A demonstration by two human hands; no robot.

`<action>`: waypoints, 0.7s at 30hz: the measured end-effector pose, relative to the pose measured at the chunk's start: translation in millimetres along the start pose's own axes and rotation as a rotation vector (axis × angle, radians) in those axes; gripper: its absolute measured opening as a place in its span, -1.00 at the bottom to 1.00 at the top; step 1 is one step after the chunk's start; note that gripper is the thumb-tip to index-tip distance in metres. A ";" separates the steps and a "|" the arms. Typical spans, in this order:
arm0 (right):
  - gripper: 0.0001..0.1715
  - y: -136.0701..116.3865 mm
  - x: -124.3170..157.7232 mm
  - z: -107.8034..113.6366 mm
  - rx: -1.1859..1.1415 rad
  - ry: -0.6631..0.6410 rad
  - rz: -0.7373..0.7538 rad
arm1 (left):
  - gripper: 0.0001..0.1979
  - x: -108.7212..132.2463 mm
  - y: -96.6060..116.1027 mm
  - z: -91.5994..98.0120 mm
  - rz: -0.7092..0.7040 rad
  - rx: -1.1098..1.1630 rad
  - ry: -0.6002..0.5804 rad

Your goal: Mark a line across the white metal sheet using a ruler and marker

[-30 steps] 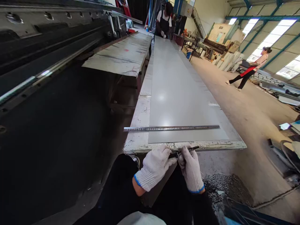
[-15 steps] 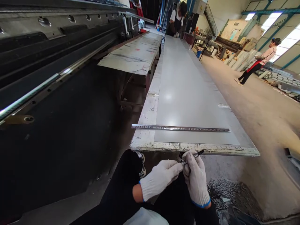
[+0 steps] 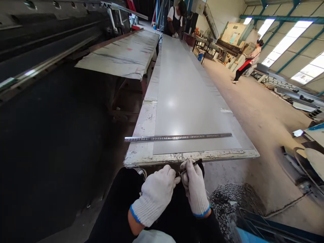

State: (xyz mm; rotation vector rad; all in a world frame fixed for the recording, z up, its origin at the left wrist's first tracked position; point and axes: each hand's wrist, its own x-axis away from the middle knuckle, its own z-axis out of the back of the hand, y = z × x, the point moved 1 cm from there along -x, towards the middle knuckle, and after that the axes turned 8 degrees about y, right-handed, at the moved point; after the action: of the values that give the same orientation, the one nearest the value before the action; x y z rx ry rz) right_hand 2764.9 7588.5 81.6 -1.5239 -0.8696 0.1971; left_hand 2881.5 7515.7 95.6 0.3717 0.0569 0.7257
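Black marker pen (image 3: 188, 171) sits low centre of frame, just below near edge of the bench (image 3: 189, 156), angled up to the right. R hand (image 3: 194, 189) pinches it, fingers closed round the barrel, tip end poking out past them. L hand (image 3: 154, 195) is curled too, fingertips at pen's near end, but can't tell if it's gripping or only touching; can't tell either if pen is capped. Both wear white knit gloves (image 3: 162, 184) w/ blue cuffs and are held over the person's dark trousers (image 3: 118, 199), off the bench. Steel rule (image 3: 177, 137) lies across grey sheet (image 3: 182, 98) at near end of bench, its L end past the sheet's edge on the white-painted top. Sheet runs up to top centre, where a co-worker (image 3: 175, 20) in dark apron stands at far end. Upper left: second bench w/ creased sheet (image 3: 118, 54), press brake (image 3: 50, 37) beyond. Upper right: another person (image 3: 248, 60) on concrete floor (image 3: 265, 135). Gravel pile (image 3: 233, 202) lower right.
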 end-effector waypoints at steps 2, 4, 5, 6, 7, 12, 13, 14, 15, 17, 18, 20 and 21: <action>-0.34 6.7 1.7 -1.0 0.002 0.063 0.011 | -0.70 -1.5 1.3 -3.2 -0.018 -0.050 -0.022; -0.36 11.7 4.5 -2.2 -0.038 0.125 0.047 | -0.71 -0.6 2.8 -2.9 -0.034 0.051 -0.037; -0.37 12.9 5.7 -2.4 -0.060 0.151 0.066 | -0.68 0.7 3.6 -2.1 -0.035 0.147 -0.036; -0.38 13.0 6.4 -2.1 -0.073 0.160 0.083 | -0.63 2.7 4.3 -1.5 -0.028 0.264 -0.028; -0.39 11.4 6.1 -0.7 -0.076 0.163 0.102 | -0.57 5.1 4.8 -1.7 -0.010 0.389 -0.013; -0.46 -23.6 -12.6 30.8 -0.195 0.411 0.087 | -0.44 26.8 0.2 -23.3 0.257 1.065 -0.229; -0.48 -33.8 -18.5 39.7 -0.245 0.456 0.101 | -0.42 32.2 -2.9 -29.0 0.334 1.149 -0.317; -0.50 -43.4 -24.3 47.6 -0.279 0.455 0.125 | -0.41 36.9 -6.6 -33.1 0.395 1.198 -0.371; -0.53 -51.6 -29.5 54.1 -0.295 0.429 0.159 | -0.41 40.2 -10.9 -34.5 0.421 1.205 -0.372; -0.58 -61.3 -37.1 62.0 -0.300 0.349 0.209 | -0.49 40.7 -19.4 -28.8 0.350 1.136 -0.260; -0.60 -62.7 -39.4 63.5 -0.302 0.317 0.220 | -0.56 38.1 -23.1 -22.5 0.280 1.095 -0.182; -0.63 -60.4 -41.7 62.4 -0.297 0.260 0.245 | -0.70 28.6 -28.8 -7.7 0.137 0.996 -0.016; -0.64 -57.8 -42.2 60.4 -0.278 0.227 0.269 | -0.74 22.8 -31.0 -1.1 0.097 0.937 0.076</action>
State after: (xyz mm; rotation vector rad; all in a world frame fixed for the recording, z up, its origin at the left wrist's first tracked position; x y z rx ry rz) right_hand 2676.4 7604.1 108.0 -1.8821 -0.5246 0.0980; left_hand 2918.1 7509.8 85.4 1.2465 0.4625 0.7763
